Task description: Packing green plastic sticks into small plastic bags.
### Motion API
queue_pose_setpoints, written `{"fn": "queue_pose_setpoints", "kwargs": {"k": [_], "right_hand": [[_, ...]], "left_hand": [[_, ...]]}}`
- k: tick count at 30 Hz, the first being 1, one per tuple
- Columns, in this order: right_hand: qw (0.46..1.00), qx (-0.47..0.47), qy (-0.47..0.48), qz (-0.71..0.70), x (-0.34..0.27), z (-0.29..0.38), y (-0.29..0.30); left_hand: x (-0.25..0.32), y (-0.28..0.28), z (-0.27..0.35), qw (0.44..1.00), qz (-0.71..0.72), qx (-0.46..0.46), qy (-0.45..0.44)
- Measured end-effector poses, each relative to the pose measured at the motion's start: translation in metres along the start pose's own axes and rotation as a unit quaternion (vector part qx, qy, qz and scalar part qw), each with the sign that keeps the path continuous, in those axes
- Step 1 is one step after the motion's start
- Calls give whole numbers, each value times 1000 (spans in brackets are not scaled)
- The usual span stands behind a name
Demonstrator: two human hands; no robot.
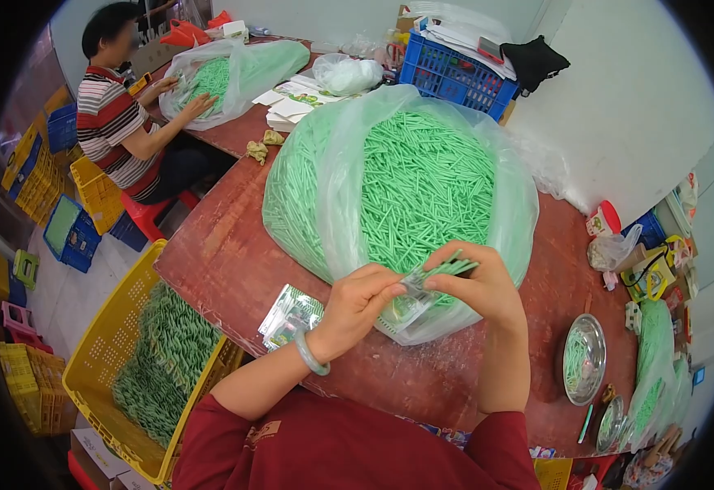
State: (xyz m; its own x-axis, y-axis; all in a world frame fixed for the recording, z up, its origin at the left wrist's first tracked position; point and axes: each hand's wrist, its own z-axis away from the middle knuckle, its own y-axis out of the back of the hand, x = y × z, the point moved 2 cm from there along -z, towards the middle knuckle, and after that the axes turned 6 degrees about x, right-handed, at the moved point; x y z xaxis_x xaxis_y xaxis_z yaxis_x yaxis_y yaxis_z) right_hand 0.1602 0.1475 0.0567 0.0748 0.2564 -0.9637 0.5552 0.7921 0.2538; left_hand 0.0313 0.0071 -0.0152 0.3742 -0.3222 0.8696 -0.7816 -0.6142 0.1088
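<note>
My left hand point(363, 306) pinches the edge of a small printed plastic pouch point(410, 306) in front of me. Between the fingers of my right hand point(479, 285) is a bunch of thin green sticks point(455, 267), their lower ends at the pouch's mouth. How far the sticks reach inside, I cannot tell. Right behind both hands, a large clear plastic bag point(338, 202) lies open, heaped with loose green sticks point(427, 184). Beside my left wrist, a stack of flat printed pouches point(289, 315) rests on the red-brown table point(222, 245).
A yellow crate point(96, 343) of filled pouches point(167, 361) stands at the table's left. Steel bowls point(584, 324) sit on the right. A blue crate point(455, 76) stands behind the bag. Far left, a seated person point(121, 122) handles another bag of green sticks point(210, 79).
</note>
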Motion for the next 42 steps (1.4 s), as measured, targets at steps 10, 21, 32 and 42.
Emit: {"fn": "queue_pose_setpoints", "kwargs": {"k": [10, 21, 32, 42], "right_hand": [[995, 26, 37, 90, 1, -11, 10], [966, -22, 161, 202, -2, -4, 0], [983, -65, 153, 82, -17, -8, -75], [992, -54, 79, 77, 2, -34, -84]], "left_hand": [[-20, -21, -37, 920, 323, -21, 223], [-19, -14, -36, 916, 332, -42, 223], [39, 76, -7, 998, 4, -56, 7], [9, 390, 154, 846, -403, 269, 222]]}}
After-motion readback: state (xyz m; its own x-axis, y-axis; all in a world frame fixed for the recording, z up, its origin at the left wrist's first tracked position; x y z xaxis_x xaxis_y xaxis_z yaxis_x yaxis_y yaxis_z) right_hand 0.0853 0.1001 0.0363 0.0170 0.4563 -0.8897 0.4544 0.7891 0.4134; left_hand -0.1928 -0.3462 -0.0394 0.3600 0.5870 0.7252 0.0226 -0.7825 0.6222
